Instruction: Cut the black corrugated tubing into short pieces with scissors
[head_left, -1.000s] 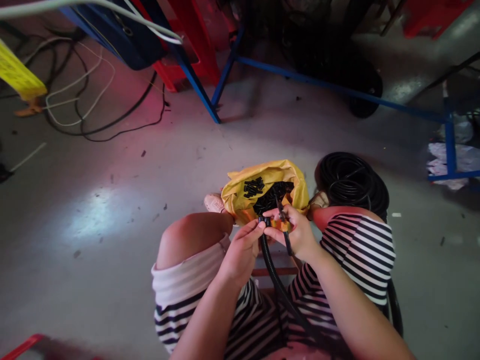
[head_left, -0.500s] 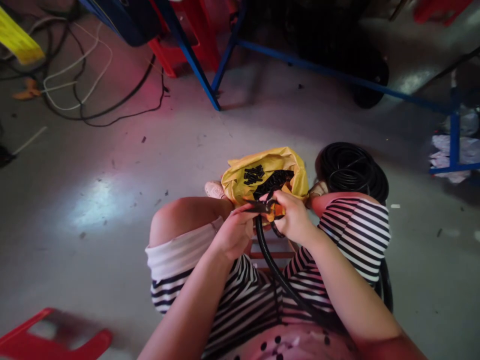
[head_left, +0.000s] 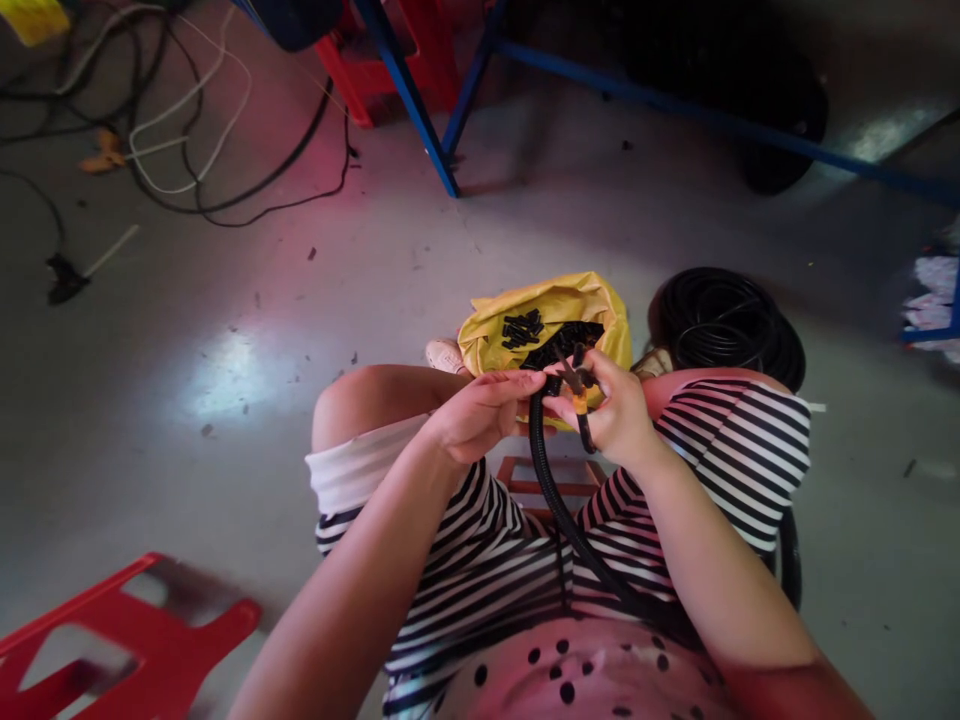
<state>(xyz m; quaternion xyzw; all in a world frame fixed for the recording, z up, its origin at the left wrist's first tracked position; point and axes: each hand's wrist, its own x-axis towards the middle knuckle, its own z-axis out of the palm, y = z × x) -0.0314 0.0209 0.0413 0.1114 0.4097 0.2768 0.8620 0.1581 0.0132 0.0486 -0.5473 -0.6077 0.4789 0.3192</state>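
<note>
My left hand (head_left: 480, 412) is closed, its thumb and fingertips pinching the upper end of a black ribbed hose (head_left: 547, 470). From there the hose curves down over my lap toward my right side. In my right hand (head_left: 619, 410) are pliers (head_left: 576, 385) with dark jaws and orange and black handles, the jaws tilted upward beside the hose end. Fingers of this hand also reach the hose end, where a small dark part shows; whether it is separate I cannot tell. Just beyond both hands, a yellow bag (head_left: 600, 300) stands open with many short black tube pieces (head_left: 523, 328) inside.
A coil of black hose (head_left: 731, 325) lies on the floor beyond my right knee. At lower left is a red plastic stool (head_left: 165, 640). A blue metal frame (head_left: 409, 95) and another red stool (head_left: 360, 80) stand ahead. Loose cables (head_left: 262, 185) spread over the floor at upper left.
The pliers have swung from lying across the hose end, jaws leftward, to pointing upward. My hands have come closer together at the hose end. The whole view has shifted slightly.
</note>
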